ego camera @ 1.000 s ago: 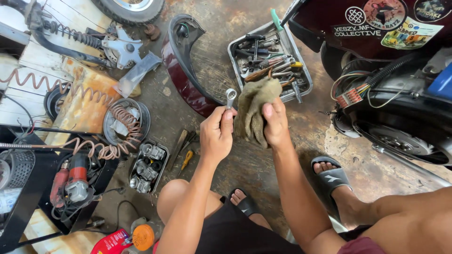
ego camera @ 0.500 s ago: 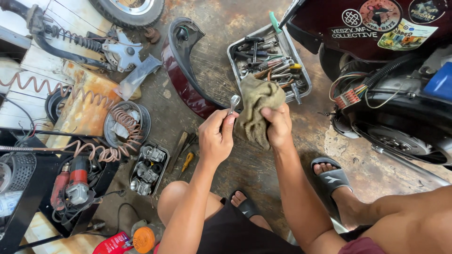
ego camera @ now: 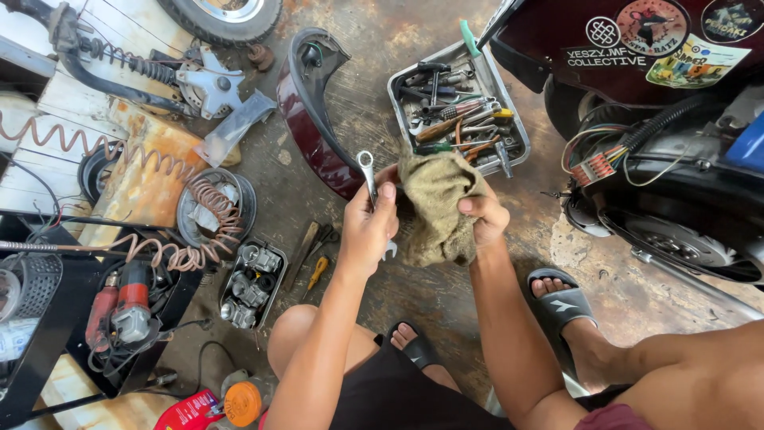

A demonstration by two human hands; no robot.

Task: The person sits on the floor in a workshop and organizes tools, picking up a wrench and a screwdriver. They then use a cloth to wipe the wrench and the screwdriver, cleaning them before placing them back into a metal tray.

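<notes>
The person is squatting on the stained concrete floor [ego camera: 239, 334], sandalled feet planted, and is partway through wiping a tool clean. The left hand [ego camera: 368, 227] is pinching a wrench [ego camera: 372, 191] upright, fingers pressed together round its shank, the ring end poking above the thumb. The right hand [ego camera: 480, 215] is bunching a grubby rag [ego camera: 436, 209] just beside the wrench, fingers clamped into the cloth. To my eye the next stroke calls for drawing the rag along the shank while the left hand steadies it. Beyond, a metal tool tray [ego camera: 501, 95] is sitting near a dark red fender [ego camera: 306, 111]. Compared with a second ago, the rag is hanging fuller and wider.
</notes>
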